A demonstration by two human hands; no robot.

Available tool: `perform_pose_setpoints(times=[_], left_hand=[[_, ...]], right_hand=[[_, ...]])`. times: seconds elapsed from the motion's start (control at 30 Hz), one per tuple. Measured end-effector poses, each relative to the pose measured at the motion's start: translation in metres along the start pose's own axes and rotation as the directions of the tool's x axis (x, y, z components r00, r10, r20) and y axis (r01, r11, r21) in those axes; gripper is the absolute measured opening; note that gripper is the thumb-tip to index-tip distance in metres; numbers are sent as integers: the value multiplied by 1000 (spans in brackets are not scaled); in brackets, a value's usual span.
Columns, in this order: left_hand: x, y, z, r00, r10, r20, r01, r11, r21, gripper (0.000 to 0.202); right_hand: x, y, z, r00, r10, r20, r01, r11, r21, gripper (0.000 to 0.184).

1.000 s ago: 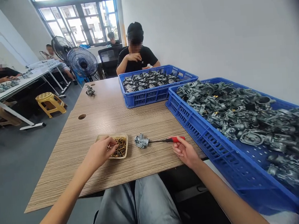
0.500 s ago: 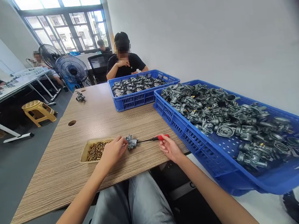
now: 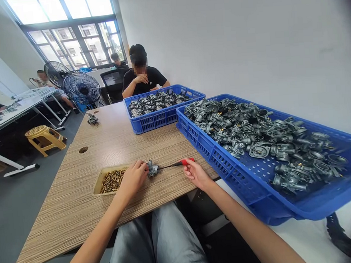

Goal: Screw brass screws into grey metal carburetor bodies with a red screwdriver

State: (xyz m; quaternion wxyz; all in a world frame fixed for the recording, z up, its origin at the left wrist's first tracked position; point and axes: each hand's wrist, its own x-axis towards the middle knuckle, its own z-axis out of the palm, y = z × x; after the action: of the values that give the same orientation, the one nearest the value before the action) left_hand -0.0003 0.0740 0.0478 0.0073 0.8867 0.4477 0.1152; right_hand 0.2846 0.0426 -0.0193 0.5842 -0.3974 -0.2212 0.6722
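Observation:
My left hand (image 3: 135, 175) is closed on a small grey metal carburetor (image 3: 153, 168) near the front of the table; its fingers cover the carburetor's left side. In my right hand (image 3: 197, 174) is the red handle of a screwdriver (image 3: 187, 162), gripped between thumb and fingers. The screwdriver lies level, its dark shaft pointing left with the end at the carburetor's right opening. Where exactly the tip sits inside cannot be made out. Just left of my left hand stands a shallow cream tray (image 3: 97, 186) of small brass jets (image 3: 112, 180), partly behind my wrist.
A large blue crate (image 3: 226, 176) of loose carburetors flanks my right arm. Behind it stands a second blue crate (image 3: 155, 123) with more carburetors, in front of a seated co-worker (image 3: 142, 79). One carburetor (image 3: 92, 119) lies at the table's far left, beyond a round hole (image 3: 83, 150).
The view has shifted slightly, moving the scene a little left. Both hands keep their hold on the carburetor and the screwdriver, with little other visible motion.

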Motion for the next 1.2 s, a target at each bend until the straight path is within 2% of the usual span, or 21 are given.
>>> perform_pose_setpoints(times=[0.13,0.23,0.4,0.53,0.63,0.73,0.9,1.13,1.2], left_hand=[[1,2,5,999,17,-41,-22,992,-121,9],[-3,10,11,998,0,-67,-7,994,-112,7],[-11,32,27,992,2,-127,-6,1000,-26,7],[-18,49,40,970,-46,-239,33,998,-58,8],[-22,58,51,922,-135,-364,72,981,-182,11],[-25,63,62,888,-222,-403,81,937,-339,11],[-27,63,69,902,-274,-335,73,860,-505,11],[-34,63,72,899,-248,-361,9,836,-549,11],[-34,62,73,902,-242,-357,-3,823,-568,11]], right_hand=[[-1,-2,2,998,-59,-22,58,998,-39,43],[0,-6,1,984,-162,-72,156,984,-79,42],[-6,-24,5,915,-380,-136,354,917,-183,37],[-23,-44,20,869,-487,-89,455,856,-247,34],[-40,-57,31,846,-534,14,506,793,-340,32],[-57,-68,36,834,-533,146,529,696,-485,29],[-84,-84,42,830,-432,352,543,482,-688,22],[-110,-97,56,810,-328,486,569,240,-787,15],[-112,-95,59,808,-314,498,569,201,-797,13]])
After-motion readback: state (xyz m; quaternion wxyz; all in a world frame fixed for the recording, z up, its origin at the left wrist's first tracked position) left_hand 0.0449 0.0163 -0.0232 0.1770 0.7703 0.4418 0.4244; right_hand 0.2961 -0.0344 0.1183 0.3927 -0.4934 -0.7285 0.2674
